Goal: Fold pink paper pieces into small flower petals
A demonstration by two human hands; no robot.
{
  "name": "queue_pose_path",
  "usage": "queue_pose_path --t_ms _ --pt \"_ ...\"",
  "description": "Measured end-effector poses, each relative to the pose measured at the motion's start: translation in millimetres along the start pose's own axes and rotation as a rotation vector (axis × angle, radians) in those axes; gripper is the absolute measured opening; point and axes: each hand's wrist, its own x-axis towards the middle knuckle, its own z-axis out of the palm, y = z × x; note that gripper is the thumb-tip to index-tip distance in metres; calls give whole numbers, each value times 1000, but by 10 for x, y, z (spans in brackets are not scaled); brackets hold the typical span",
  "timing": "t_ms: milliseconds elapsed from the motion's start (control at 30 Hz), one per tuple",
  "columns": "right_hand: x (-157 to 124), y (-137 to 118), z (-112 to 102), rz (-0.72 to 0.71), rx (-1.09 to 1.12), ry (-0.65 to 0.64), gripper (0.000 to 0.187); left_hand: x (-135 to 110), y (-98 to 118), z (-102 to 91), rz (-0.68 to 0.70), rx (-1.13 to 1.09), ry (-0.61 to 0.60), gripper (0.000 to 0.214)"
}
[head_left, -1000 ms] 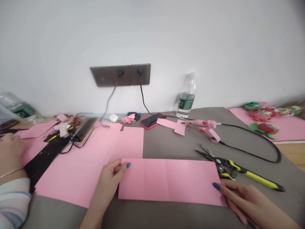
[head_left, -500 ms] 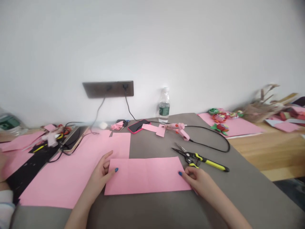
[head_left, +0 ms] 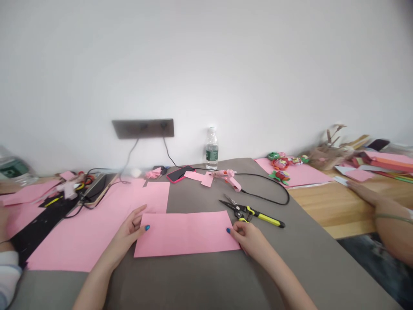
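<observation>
A folded strip of pink paper [head_left: 185, 234] spans the space between my two hands above the grey tabletop [head_left: 180, 284]. My left hand [head_left: 130, 228] pinches its left end, thumb on top and fingers behind. At the right end, my right hand [head_left: 245, 236] grips the edge, with the thumb on the front and the other fingers curled under. A faint crease runs down the middle of the strip. Just beyond my right hand lie yellow-and-black pliers [head_left: 254, 213]. Larger pink sheets [head_left: 87, 232] lie under and beside my left forearm.
Farther back are a pink glue gun [head_left: 227, 178] with a black cord, a phone [head_left: 180, 173] and a water bottle [head_left: 212, 150]. Wrapped candy flowers [head_left: 280, 165] rest on pink paper at right. A co-worker's arm [head_left: 387, 211] reaches in from the right; another person's sleeve [head_left: 9, 275] shows at left.
The view has turned to the right, so things appear shifted left. A co-worker's arm has come into sight at the right. Both my hands still hold the paper.
</observation>
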Motion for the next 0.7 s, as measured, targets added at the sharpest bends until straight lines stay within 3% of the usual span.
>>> queue_pose_path --t_ms 233,533,700 --pt "0 25 20 -8 65 10 31 -22 -39 73 19 -16 104 78" --pt "32 174 73 -29 118 -14 37 46 8 -12 -95 40 -33 52" --pt "-29 192 41 5 205 -59 34 77 -9 13 -64 164 -22 43"
